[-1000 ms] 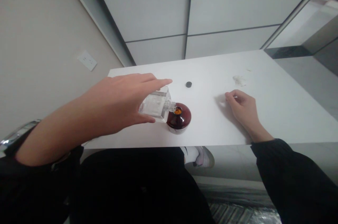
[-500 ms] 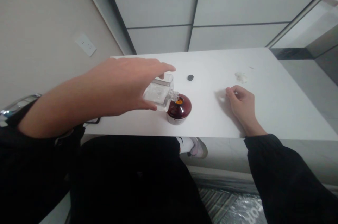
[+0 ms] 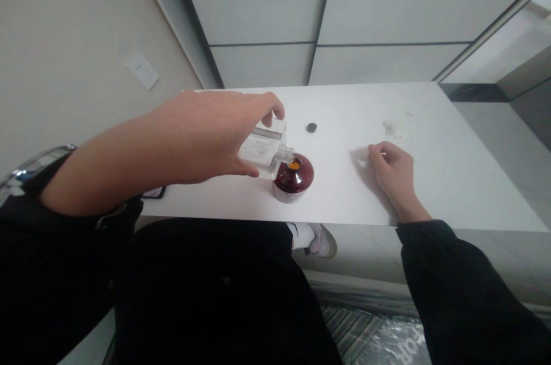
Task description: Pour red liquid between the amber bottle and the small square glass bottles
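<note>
My left hand [image 3: 215, 135] grips a clear square bottle [image 3: 263, 151], which is tipped nearly on its side. The bottle's threaded neck is uncapped and sits at the mouth of a rounded dark-red bottle [image 3: 297, 180] with orange showing in its opening. Whether liquid is flowing between them is too fine to tell. My right hand [image 3: 394, 167] rests on the white table [image 3: 340, 198] with thumb and fingers pinched together; a small pale bit shows in the curl, too small to name. Behind the red bottle lies a small dark round cap [image 3: 311, 127].
A crumpled translucent scrap [image 3: 391, 128] lies beyond my right hand. A dark-edged flat object, perhaps a phone [image 3: 155, 193], is partly under my left forearm. Pale panelled doors [image 3: 262, 3] stand behind the table, and a wall socket [image 3: 143, 71] is at left.
My left hand and the clear bottle have shifted very slightly right in view, and the index finger has curled down more. My right hand stays put.
</note>
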The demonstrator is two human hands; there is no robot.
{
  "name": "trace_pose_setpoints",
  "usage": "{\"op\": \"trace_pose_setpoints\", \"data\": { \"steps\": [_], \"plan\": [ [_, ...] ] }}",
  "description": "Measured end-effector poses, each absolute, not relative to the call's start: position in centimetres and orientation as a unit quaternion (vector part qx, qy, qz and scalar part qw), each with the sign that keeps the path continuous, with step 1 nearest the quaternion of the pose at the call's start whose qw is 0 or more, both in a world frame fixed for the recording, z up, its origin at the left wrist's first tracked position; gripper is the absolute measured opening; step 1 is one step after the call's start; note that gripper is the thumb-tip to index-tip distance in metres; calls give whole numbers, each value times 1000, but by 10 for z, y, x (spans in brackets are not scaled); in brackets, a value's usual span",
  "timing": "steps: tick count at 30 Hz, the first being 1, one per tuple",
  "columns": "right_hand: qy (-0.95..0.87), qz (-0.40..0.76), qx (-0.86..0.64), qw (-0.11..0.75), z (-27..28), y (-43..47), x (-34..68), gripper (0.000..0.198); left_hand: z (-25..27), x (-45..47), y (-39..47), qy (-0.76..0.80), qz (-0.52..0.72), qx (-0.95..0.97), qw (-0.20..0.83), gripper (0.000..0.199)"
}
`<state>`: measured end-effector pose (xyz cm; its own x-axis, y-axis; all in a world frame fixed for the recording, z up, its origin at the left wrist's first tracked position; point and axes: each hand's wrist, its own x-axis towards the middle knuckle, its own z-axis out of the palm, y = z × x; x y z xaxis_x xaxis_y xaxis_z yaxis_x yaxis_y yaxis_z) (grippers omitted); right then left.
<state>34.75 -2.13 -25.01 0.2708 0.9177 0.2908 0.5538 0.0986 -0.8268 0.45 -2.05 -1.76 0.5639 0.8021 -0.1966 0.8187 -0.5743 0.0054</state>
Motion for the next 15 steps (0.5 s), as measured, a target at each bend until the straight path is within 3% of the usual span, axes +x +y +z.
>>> {"op": "trace_pose_setpoints", "data": {
  "steps": [9, 15],
  "plan": [
    [-571, 192, -643, 474, -252, -20, 348, 32, -24, -4, -15, 452, -88, 887, 32, 70],
    [-570, 199, -639, 477, -250, -19, 347, 34, -19, 1, -19, 432, -65, 900, 9, 60]
  ]
}}
